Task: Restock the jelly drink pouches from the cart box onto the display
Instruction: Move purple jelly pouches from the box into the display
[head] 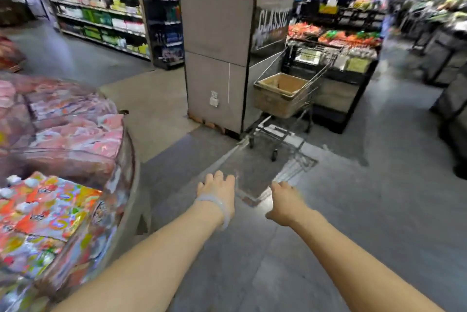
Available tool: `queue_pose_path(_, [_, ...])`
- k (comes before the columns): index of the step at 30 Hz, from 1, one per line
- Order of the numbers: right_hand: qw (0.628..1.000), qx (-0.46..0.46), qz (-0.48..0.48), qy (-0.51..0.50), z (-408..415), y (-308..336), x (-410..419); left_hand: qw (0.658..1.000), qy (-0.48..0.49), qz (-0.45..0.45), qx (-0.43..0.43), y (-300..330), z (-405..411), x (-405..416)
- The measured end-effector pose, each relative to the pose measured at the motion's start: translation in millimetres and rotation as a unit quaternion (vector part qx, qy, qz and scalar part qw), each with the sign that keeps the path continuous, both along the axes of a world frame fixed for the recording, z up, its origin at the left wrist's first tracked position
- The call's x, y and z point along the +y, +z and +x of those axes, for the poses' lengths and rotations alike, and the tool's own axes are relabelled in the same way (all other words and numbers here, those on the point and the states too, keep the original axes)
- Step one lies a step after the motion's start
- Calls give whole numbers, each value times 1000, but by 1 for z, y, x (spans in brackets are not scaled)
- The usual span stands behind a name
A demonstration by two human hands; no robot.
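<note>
A wire shopping cart (307, 99) stands beside a grey pillar, several steps ahead of me. In it sits an open cardboard box (275, 95); its contents are hidden from here. At my left is a round clear-walled display (118, 172) with pink packs above and colourful orange-yellow jelly drink pouches (48, 205) in the lower tier. Both my arms reach forward over the floor. My left hand (218, 186), with a pale bracelet on the wrist, and my right hand (284, 200) hold nothing, fingers relaxed. The picture is blurred.
The grey pillar (214, 46) rises straight ahead, left of the cart. Behind the cart is a dark produce stand (348, 64). Shelving (101, 13) lines the back left. Dark fixtures (452, 99) stand at the right. Grey floor lies between me and the cart.
</note>
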State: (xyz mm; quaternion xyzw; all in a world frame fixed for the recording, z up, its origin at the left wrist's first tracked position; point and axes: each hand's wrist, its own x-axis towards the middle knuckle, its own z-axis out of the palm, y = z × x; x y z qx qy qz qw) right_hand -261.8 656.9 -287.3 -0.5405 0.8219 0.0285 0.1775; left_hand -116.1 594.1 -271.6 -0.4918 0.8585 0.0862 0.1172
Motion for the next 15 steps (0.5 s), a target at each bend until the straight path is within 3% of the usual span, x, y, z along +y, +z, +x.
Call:
queue_pose_path(10, [998, 17, -26, -53, -137, 25, -170, 997, -68, 14, 41, 25, -145, -192])
queue_pose_path(15, [997, 5, -13, -79, -199, 10, -230, 995, -95, 19, 13, 13, -217, -261])
